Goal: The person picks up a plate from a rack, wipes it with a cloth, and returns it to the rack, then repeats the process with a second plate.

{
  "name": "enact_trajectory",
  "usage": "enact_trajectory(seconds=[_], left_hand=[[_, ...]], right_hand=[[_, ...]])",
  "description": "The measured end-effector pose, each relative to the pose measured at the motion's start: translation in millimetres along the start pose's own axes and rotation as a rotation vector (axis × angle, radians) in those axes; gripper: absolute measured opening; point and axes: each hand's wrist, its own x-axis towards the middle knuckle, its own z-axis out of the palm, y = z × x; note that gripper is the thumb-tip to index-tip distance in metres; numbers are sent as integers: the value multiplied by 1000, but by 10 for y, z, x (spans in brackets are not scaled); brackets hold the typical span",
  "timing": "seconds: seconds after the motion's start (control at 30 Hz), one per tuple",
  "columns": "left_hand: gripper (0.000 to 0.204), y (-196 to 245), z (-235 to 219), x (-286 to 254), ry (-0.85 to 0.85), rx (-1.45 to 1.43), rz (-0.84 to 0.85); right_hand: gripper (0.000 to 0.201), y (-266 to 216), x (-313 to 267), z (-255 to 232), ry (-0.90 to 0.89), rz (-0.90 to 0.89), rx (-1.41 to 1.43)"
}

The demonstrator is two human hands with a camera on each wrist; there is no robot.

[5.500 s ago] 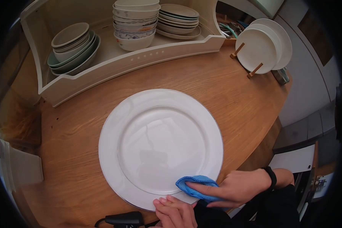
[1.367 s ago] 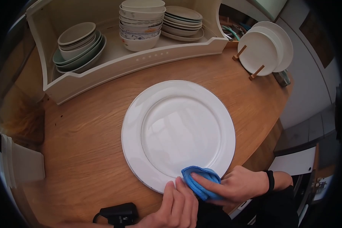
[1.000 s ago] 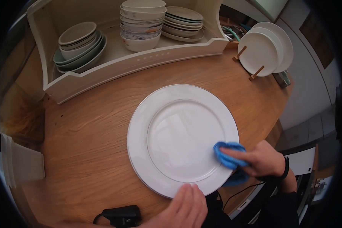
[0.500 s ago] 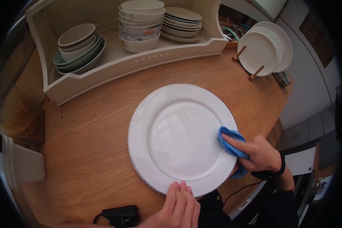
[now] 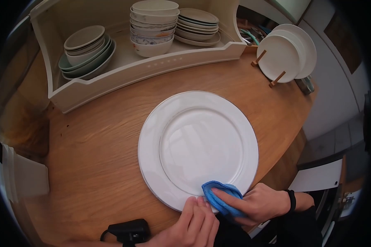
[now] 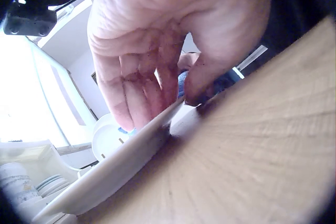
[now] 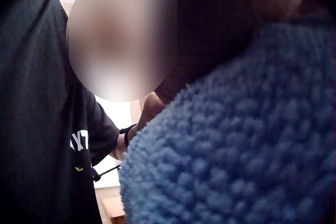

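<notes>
A large white dinner plate [image 5: 198, 148] with a thin dark edge line lies on the wooden table. At its near rim, my left hand [image 5: 196, 224] pinches the edge. In the left wrist view its fingers [image 6: 139, 103] bend over the top of the plate rim [image 6: 115, 166], and the thumb is at the edge. My right hand [image 5: 259, 203] grips a folded blue cloth [image 5: 222, 197] on the near right rim, index finger pressing into it, close beside the left fingertips. Fuzzy blue cloth [image 7: 226, 145] fills much of the right wrist view.
Behind the plate, a cream dish rack [image 5: 152, 66] holds stacked bowls [image 5: 152, 31] and plates [image 5: 198, 24]. Two white plates [image 5: 280, 57] stand in a wooden holder at the back right. A black device [image 5: 130, 230] lies front left, near white containers [image 5: 27, 175].
Over several seconds the plate has shifted right. The cloth moved from the near rim to the right rim, then back in the last half second to beside the left hand, which keeps its place.
</notes>
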Motion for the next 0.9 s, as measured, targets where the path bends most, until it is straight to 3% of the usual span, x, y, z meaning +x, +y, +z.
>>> enact_trajectory(seconds=[0.17,0.23,0.3,0.33,0.37,0.43,0.6,0.77,0.83,0.9], left_hand=[[27,-19,-11,3,-4,-27,-94],[30,-20,-7,20,-19,26,-122],[35,-12,7,15,-58,56,-255],[39,-26,-19,32,-24,32,-258],[39,-36,-18,36,-23,32,-259],[36,-59,-17,38,-21,66,-102],[34,-63,-21,33,44,-153,143],[32,-59,-49,49,94,-191,140],[30,-30,-30,31,-6,-59,-12],[29,-8,20,-1,36,-60,-47]], right_hand=[[87,176,-144,-84,-46,98,67],[86,300,-195,-141,-4,88,32],[73,436,-282,-230,132,177,64],[71,444,-299,-322,110,257,62],[70,441,-320,-401,87,338,60],[67,517,-335,-453,133,420,0],[68,697,-238,-582,189,458,-45],[73,721,-179,-618,170,414,-87],[75,711,-177,-619,151,406,-110],[75,690,-182,-590,148,372,-98]])
